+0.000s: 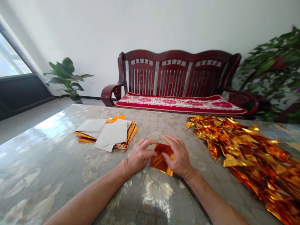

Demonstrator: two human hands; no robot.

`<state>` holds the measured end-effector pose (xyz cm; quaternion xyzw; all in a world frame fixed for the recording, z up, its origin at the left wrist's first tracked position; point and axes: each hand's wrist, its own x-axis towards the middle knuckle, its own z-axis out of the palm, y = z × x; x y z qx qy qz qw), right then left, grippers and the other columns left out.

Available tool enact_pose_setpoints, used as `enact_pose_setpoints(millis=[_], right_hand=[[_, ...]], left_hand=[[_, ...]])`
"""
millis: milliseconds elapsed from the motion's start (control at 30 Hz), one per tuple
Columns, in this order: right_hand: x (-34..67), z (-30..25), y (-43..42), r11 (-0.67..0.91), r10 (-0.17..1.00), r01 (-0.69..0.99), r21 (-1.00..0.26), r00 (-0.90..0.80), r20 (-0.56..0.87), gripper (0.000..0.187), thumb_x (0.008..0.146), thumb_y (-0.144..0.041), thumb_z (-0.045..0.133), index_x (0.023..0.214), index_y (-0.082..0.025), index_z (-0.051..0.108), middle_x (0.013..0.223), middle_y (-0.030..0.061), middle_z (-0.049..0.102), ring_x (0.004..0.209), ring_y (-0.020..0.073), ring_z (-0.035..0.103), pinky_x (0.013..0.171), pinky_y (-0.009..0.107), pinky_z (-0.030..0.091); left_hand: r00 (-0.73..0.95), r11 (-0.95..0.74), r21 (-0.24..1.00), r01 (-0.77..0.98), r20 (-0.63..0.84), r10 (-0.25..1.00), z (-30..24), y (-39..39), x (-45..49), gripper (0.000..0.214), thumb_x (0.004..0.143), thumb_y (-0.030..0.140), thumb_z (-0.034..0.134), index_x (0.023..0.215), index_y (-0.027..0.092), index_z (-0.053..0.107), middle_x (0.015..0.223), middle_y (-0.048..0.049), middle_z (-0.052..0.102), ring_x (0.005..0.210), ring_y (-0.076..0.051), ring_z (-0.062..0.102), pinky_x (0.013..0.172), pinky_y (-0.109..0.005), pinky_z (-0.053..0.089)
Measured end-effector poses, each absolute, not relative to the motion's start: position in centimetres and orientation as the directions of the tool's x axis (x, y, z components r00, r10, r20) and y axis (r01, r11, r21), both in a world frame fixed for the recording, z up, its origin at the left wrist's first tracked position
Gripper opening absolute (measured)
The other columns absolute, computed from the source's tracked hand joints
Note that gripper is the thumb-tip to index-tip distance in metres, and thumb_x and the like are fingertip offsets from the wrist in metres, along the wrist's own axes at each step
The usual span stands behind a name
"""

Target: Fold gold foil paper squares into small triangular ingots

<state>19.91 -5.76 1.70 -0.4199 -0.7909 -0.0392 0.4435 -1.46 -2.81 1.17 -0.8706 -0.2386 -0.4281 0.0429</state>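
A square sheet of orange-gold foil paper (161, 161) is between my hands at the middle of the table, shiny face up. My left hand (140, 154) has its thumb and forefinger curled at the sheet's left edge. On the right side, my right hand (179, 157) holds the sheet, thumb on the shiny face and fingers along the far edge. The undersides of the fingers are hidden. To the left lies a stack of foil paper sheets (114, 134), several with the pale back up. A large heap of folded gold foil pieces (248, 153) spreads over the right side.
A patterned, glossy cover lies on the table (77, 187). Behind it stands a dark red wooden bench (173, 73) with a red floral cushion (180, 103). Potted plants (67, 75) stand at the left and right, and a leafy one (272, 68) rises behind the heap.
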Motion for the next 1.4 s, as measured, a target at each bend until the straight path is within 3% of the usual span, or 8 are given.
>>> enact_pose_setpoints(millis=[100, 233, 333, 467, 600, 733, 1000, 1400], right_hand=[[19.6, 1.7, -5.7, 0.641, 0.689, 0.664, -0.386, -0.277, 0.669, 0.062, 0.079, -0.017, 0.065, 0.139, -0.022, 0.05, 0.121, 0.0089, 0.067, 0.116, 0.0271, 0.056, 0.1, 0.046, 0.046], [19.2, 1.3, -5.4, 0.626, 0.738, 0.608, -0.489, -0.259, 0.623, 0.03, 0.081, -0.015, 0.064, 0.109, -0.025, 0.069, 0.093, 0.0044, 0.071, 0.092, 0.0221, 0.062, 0.084, 0.039, 0.051], [19.2, 1.0, -5.2, 0.595, 0.765, 0.558, -0.579, -0.17, 0.621, 0.011, 0.083, -0.015, 0.064, 0.084, -0.024, 0.071, 0.079, 0.0022, 0.068, 0.08, 0.0189, 0.063, 0.075, 0.033, 0.052], [19.6, 0.7, -5.0, 0.547, 0.768, 0.571, -0.612, -0.051, 0.638, 0.008, 0.081, -0.016, 0.066, 0.08, -0.023, 0.069, 0.079, 0.0017, 0.067, 0.077, 0.0182, 0.063, 0.073, 0.031, 0.051], [20.0, 0.7, -5.0, 0.552, 0.736, 0.597, -0.582, -0.022, 0.676, 0.007, 0.082, -0.016, 0.065, 0.08, -0.023, 0.067, 0.08, 0.0021, 0.067, 0.079, 0.0184, 0.064, 0.075, 0.032, 0.051], [20.1, 1.2, -5.2, 0.607, 0.677, 0.647, -0.462, -0.116, 0.726, 0.012, 0.083, -0.013, 0.061, 0.081, -0.024, 0.066, 0.082, 0.0027, 0.069, 0.084, 0.0197, 0.063, 0.08, 0.035, 0.05], [20.4, 1.5, -6.1, 0.69, 0.441, 0.714, -0.121, -0.283, 0.852, 0.026, 0.085, -0.004, 0.049, 0.092, -0.025, 0.064, 0.094, 0.0051, 0.071, 0.087, 0.0172, 0.066, 0.075, 0.03, 0.054], [20.9, -0.1, -5.2, 0.53, 0.754, 0.831, -0.171, -0.37, 0.543, 0.027, 0.074, 0.001, 0.051, 0.084, -0.022, 0.061, 0.08, 0.0021, 0.066, 0.079, 0.0184, 0.061, 0.07, 0.029, 0.044]], left_hand=[[0.561, -0.887, 0.088, 0.453, 0.746, 0.36, 1.2, -2.9, -1.4, 0.026, 0.091, 0.015, 0.056, 0.075, 0.026, 0.073, 0.108, -0.004, 0.065, 0.092, -0.016, 0.057, 0.08, -0.028, 0.049], [0.614, -0.903, 0.112, 0.414, 0.698, 0.369, 0.6, -3.0, -1.2, 0.022, 0.09, 0.017, 0.058, 0.079, 0.027, 0.074, 0.105, -0.0038, 0.064, 0.09, -0.015, 0.059, 0.08, -0.027, 0.049], [0.569, -0.884, 0.269, 0.381, 0.685, 0.454, 0.6, -3.3, -1.0, 0.025, 0.093, 0.014, 0.051, 0.087, 0.025, 0.072, 0.106, -0.0047, 0.063, 0.087, -0.013, 0.06, 0.077, -0.024, 0.05], [0.432, -0.787, 0.455, 0.416, 0.663, 0.612, 1.3, -3.8, -0.8, 0.026, 0.097, 0.014, 0.042, 0.105, 0.02, 0.066, 0.108, -0.0078, 0.063, 0.099, -0.016, 0.06, 0.088, -0.029, 0.05], [0.436, -0.734, 0.355, 0.579, 0.625, 0.647, 1.5, -3.6, -0.6, 0.026, 0.089, 0.032, 0.064, 0.113, 0.021, 0.064, 0.105, -0.0066, 0.067, 0.096, -0.022, 0.059, 0.086, -0.035, 0.047], [0.448, -0.731, 0.221, 0.645, 0.666, 0.597, 1.2, -3.0, -0.8, 0.016, 0.096, 0.028, 0.056, 0.094, 0.025, 0.072, 0.088, -0.0024, 0.069, 0.081, -0.017, 0.057, 0.075, -0.029, 0.043], [0.498, -0.761, -0.081, 0.644, 0.8, 0.335, 1.6, -3.4, -2.5, 0.03, 0.095, 0.02, 0.055, 0.118, 0.035, 0.067, 0.102, -0.0005, 0.072, 0.078, -0.015, 0.057, 0.076, -0.032, 0.04], [0.656, -0.758, -0.051, 0.651, 0.541, 0.527, 0.3, -2.4, -1.5, 0.013, 0.095, 0.026, 0.058, 0.1, 0.026, 0.071, 0.085, -0.0029, 0.068, 0.081, -0.019, 0.054, 0.07, -0.034, 0.036]])
